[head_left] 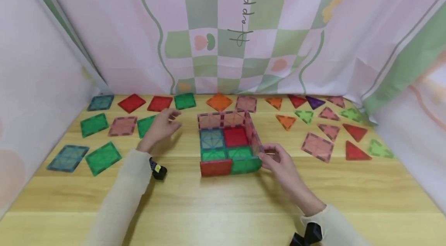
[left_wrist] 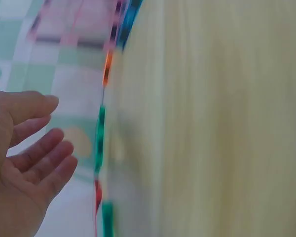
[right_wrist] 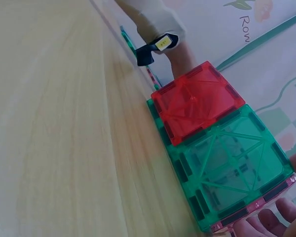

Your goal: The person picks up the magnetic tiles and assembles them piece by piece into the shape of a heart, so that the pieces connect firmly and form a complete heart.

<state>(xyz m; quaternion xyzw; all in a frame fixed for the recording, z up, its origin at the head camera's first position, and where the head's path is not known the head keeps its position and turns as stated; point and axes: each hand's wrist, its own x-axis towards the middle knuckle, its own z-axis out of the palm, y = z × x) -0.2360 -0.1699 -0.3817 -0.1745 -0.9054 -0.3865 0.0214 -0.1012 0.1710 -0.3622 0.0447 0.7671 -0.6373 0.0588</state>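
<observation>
A low box of translucent magnetic tiles stands mid-table in the head view. Its floor shows blue (head_left: 211, 139), red (head_left: 235, 137) and green squares; pink tiles (head_left: 234, 118) form the back and right walls. Along the front stand a red tile (head_left: 216, 168) (right_wrist: 198, 102) and a green tile (head_left: 246, 165) (right_wrist: 234, 155). My right hand (head_left: 287, 170) (right_wrist: 281, 219) grips the front right corner, fingers against the pink side wall. Left of the box, my left hand (head_left: 161, 130) (left_wrist: 29, 160) hovers beside a green tile (head_left: 144, 125), fingers loosely bent and holding nothing.
Square tiles, such as a green one (head_left: 103, 158) and a blue one (head_left: 67, 158), lie flat at left. An orange tile (head_left: 219, 101) lies behind the box. Several triangles (head_left: 355, 132) and a pink square (head_left: 318, 146) lie at right. A patterned curtain (head_left: 237, 17) hangs behind.
</observation>
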